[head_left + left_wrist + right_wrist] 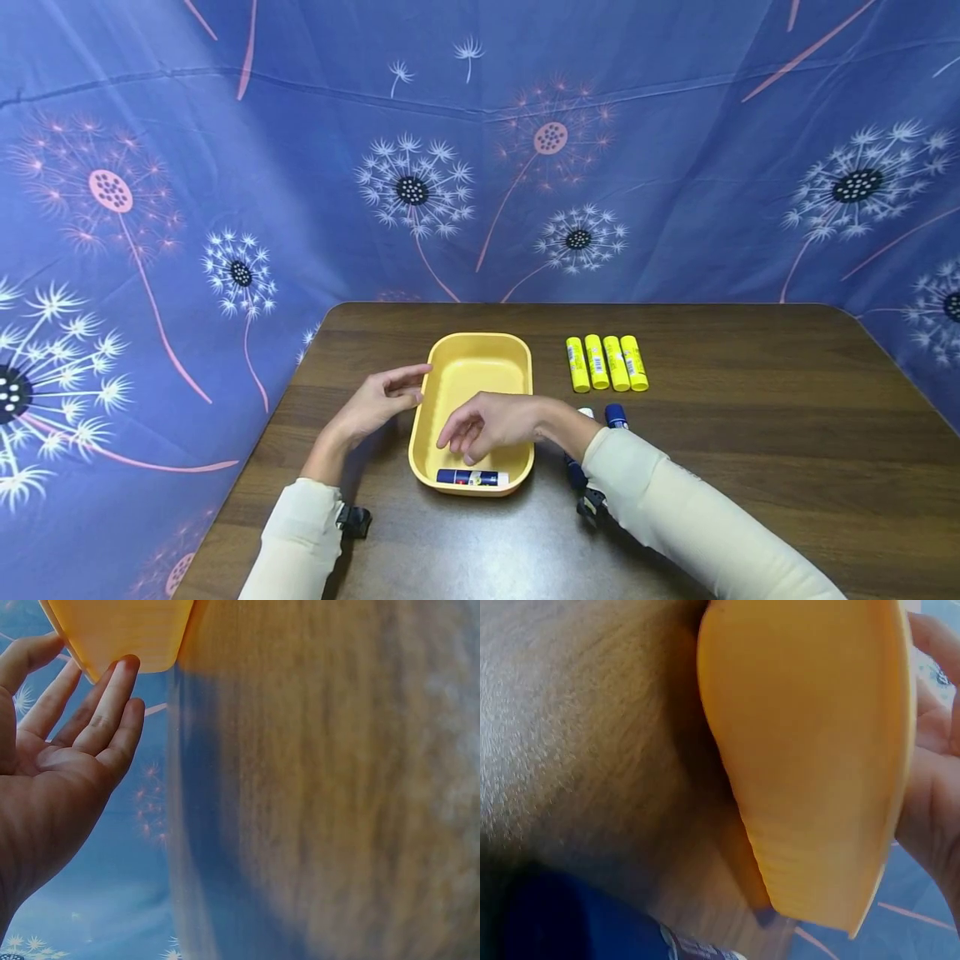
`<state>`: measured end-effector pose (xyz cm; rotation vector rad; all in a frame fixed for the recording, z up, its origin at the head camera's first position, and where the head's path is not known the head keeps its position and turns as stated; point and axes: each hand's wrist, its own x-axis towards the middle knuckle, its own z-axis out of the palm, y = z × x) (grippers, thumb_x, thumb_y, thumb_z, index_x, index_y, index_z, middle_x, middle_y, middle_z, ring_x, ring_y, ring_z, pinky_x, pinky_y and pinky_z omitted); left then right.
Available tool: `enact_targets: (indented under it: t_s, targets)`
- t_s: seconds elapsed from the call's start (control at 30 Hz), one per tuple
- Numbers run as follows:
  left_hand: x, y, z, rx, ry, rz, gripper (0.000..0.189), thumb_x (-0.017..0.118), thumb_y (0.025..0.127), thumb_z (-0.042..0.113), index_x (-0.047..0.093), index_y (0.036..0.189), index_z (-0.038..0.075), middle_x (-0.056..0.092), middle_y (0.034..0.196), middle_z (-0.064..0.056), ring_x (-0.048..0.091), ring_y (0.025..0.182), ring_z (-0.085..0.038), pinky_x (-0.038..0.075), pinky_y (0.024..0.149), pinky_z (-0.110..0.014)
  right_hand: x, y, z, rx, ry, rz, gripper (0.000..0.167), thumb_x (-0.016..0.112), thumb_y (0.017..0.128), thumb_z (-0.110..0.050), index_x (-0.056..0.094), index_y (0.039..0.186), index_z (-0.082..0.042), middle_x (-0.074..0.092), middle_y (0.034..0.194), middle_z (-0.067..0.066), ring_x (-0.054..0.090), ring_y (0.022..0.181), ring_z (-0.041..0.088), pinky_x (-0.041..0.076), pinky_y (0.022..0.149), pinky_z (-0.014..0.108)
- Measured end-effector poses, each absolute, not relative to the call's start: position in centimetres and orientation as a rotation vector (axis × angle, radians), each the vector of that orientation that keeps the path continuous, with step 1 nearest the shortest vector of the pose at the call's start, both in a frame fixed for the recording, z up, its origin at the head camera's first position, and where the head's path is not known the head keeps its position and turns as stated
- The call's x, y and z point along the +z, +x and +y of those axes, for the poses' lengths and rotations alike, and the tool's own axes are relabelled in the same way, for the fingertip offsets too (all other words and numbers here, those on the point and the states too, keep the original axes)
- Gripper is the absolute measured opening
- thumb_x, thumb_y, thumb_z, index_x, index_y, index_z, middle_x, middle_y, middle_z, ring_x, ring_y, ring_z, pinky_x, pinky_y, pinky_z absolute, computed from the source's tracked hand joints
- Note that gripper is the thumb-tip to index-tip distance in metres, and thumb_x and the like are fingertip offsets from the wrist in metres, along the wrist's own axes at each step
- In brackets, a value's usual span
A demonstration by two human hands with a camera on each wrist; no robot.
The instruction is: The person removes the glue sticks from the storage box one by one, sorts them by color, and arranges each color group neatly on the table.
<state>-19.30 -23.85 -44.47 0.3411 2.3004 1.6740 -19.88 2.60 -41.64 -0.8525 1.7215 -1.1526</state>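
A yellow tray (472, 350) stands on the table, with a blue-and-white glue stick (471, 477) lying across its near end. My left hand (378, 404) is at the tray's left side, its fingertips touching the rim; in the left wrist view its fingers (105, 712) are mostly straight. Over the tray's near half hovers my right hand (495, 425), fingers loosely bent and nothing seen in them. The tray's wall (810, 750) hides part of the right hand (934, 787) in the right wrist view.
Right of the tray lie blue glue sticks (616, 416), partly hidden by my right forearm. Behind them several yellow glue sticks (607, 364) lie side by side. A patterned blue cloth (480, 167) hangs behind the brown table (750, 417).
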Motion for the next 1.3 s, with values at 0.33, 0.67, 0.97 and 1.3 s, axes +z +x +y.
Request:
enact_targets:
  t_s: [0.33,0.67,0.97,1.3]
  targets:
    - [-44.4,-19.5,-23.5,1.665,0.339,2.304,0.053,0.064,0.099,0.008,0.052,0.151,0.007,0.053,0.155,-0.018,0.059,0.136,-0.038,0.053,0.102,-0.024,-42.8,-18.8,1.7,-1.020,-0.815,1.799,0.036,0.069,0.079,0.013,0.075,0.111,0.000,0.069,0.094,0.010,0.063,0.084,0.011,0.053,0.075,0.019]
    - [-44.6,-19.4,-23.6,1.675,0.348,2.285,0.053,0.063,0.099,0.005,0.052,0.150,0.005,0.056,0.151,-0.020,0.061,0.133,-0.038,0.053,0.100,-0.022,-43.0,-18.1,1.5,-0.990,-0.879,1.865,0.040,0.069,0.078,0.017,0.074,0.114,0.000,0.067,0.091,0.009,0.059,0.078,0.010,0.050,0.069,0.018]
    - [-44.5,-19.4,-23.6,1.683,0.350,2.277,0.053,0.063,0.099,0.005,0.052,0.151,0.004,0.053,0.154,-0.020,0.059,0.135,-0.039,0.053,0.100,-0.022,-43.1,-18.0,1.2,-0.971,-0.909,1.911,0.039,0.070,0.079,0.017,0.074,0.113,-0.001,0.068,0.091,0.011,0.058,0.078,0.009,0.049,0.068,0.017]
    - [-44.5,-19.4,-23.6,1.689,0.352,2.276,0.054,0.064,0.099,0.005,0.051,0.151,0.003,0.052,0.155,-0.020,0.058,0.136,-0.040,0.052,0.101,-0.020,-42.4,-18.8,1.4,-1.076,-0.839,1.885,0.038,0.070,0.080,0.012,0.074,0.114,-0.003,0.069,0.087,0.005,0.064,0.075,0.010,0.053,0.069,0.019]
